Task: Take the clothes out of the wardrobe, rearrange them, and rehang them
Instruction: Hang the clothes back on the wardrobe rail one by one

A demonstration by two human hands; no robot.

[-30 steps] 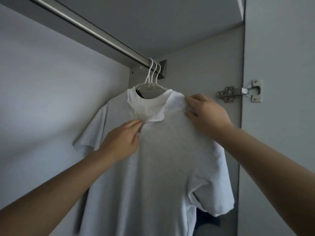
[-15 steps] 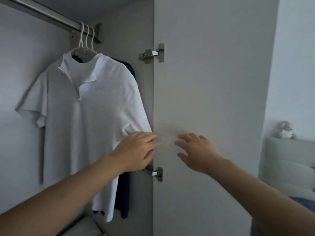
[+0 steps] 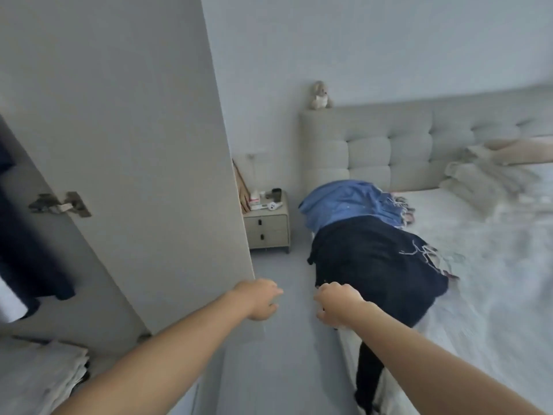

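A dark navy garment (image 3: pixel 377 262) lies on the near corner of the bed (image 3: pixel 493 280), with a light blue garment (image 3: pixel 344 202) piled behind it and a black piece (image 3: pixel 369 375) hanging over the bed's side. My right hand (image 3: pixel 338 304) hovers at the navy garment's near edge, fingers loosely curled, holding nothing. My left hand (image 3: pixel 260 298) hangs beside the open wardrobe door (image 3: pixel 134 145), fingers loosely curled and empty. Dark clothes (image 3: pixel 27 259) still hang in the wardrobe at the far left.
A bedside cabinet (image 3: pixel 267 226) with small items stands between door and bed. A padded headboard (image 3: pixel 389 145) carries a small teddy bear (image 3: pixel 320 95). Folded blankets (image 3: pixel 490 178) sit on the bed. Folded pale cloth (image 3: pixel 42 375) lies in the wardrobe bottom. Grey floor (image 3: pixel 284 369) runs between.
My view has swung right and down from the white shirt in the wardrobe to the bed. Both hands left the shirt and now reach toward the clothes on the bed.
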